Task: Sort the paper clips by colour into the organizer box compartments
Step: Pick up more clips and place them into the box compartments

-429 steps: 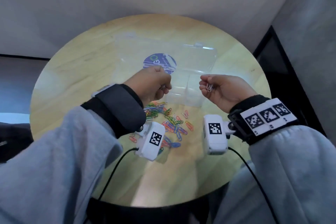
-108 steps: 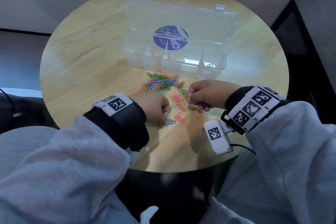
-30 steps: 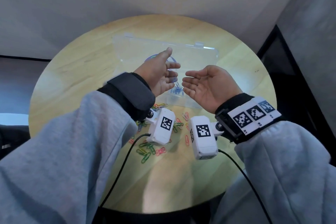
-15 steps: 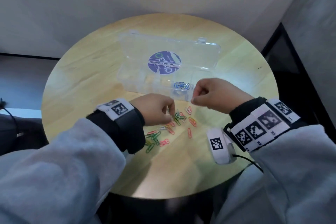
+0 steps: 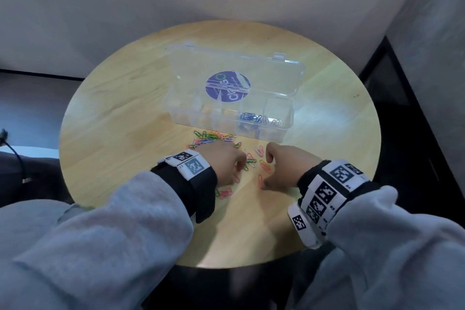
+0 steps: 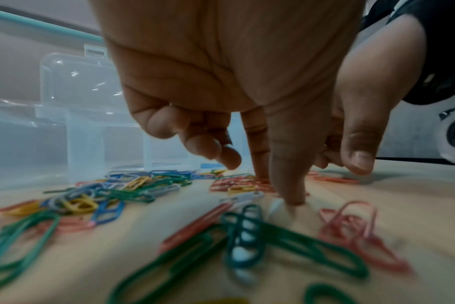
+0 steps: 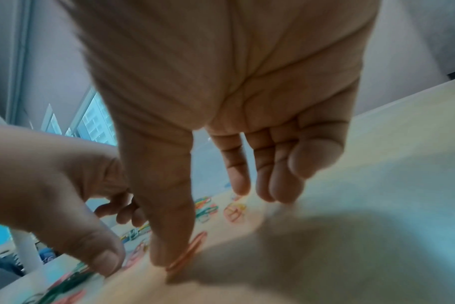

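**Both hands go back to the pile for more clips**

Half a second ago both hands were a bit higher by the box; now they are down on the counter (image 5: 120, 133), right in the loose paper clips (image 5: 214, 137).

From the wrist view, the left hand (image 5: 226, 163) has its thumb and first finger tips pressed down on the counter by a pale clip (image 6: 243, 198); whether it has pinched it yet cannot be told. The right hand (image 5: 284, 168) has its fingers hanging loose and apart, and its thumb pushes down on an orange clip (image 7: 189, 252).

The organizer box (image 5: 289, 118) sits open at 12 o'clock from the hands, with blue clips (image 5: 250, 117) in one part and pale clips (image 5: 273, 121) in the next part, toward 3 o'clock.

To do this well, each hand should probably slide one clip away from the tangle, pick only one colour, and lift it clear before carrying it over.
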